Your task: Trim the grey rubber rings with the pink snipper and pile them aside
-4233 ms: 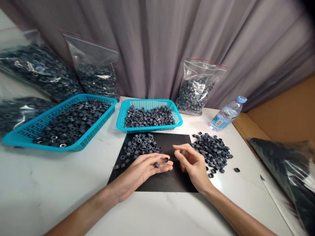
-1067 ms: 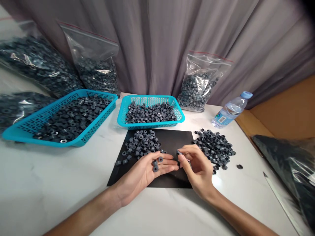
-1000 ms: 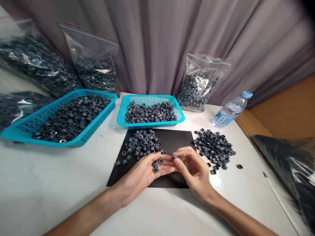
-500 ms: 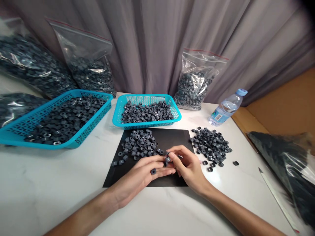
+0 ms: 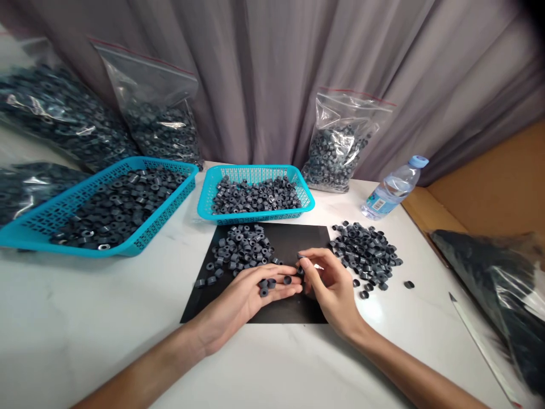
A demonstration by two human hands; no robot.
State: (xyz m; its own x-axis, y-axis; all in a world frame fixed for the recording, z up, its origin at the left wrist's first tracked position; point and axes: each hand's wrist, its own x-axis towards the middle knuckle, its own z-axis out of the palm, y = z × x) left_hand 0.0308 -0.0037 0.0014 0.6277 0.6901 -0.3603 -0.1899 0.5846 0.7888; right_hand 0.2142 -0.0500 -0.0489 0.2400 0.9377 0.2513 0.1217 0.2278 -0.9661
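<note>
My left hand (image 5: 242, 298) is palm up over a black mat (image 5: 293, 241), its fingers stretched out. Several small dark grey rings with holes (image 5: 264, 292) lie on its fingers. My right hand (image 5: 334, 289) pinches another dark ring (image 5: 300, 271) between thumb and forefinger, at the tips of the left fingers. A short, pale, shiny thing (image 5: 317, 267) shows behind the right thumb; its kind is unclear. On the mat beyond the left hand is a heap of thick grey rings (image 5: 244, 247). Right of the mat lies a pile of thinner-walled dark rings (image 5: 368, 255).
Two blue baskets (image 5: 255, 217) (image 5: 140, 244) hold more grey pieces. Zip bags of pieces (image 5: 334, 153) (image 5: 164, 125) stand against the curtain. A water bottle (image 5: 389, 190), a thin white stick-like thing (image 5: 481, 346) and a dark plastic bag (image 5: 481, 284) are on the right.
More rings now lie apart on my left fingers, where one showed clearly before. My right hand has shifted slightly right, still pinching a small piece. The view has moved a little.
</note>
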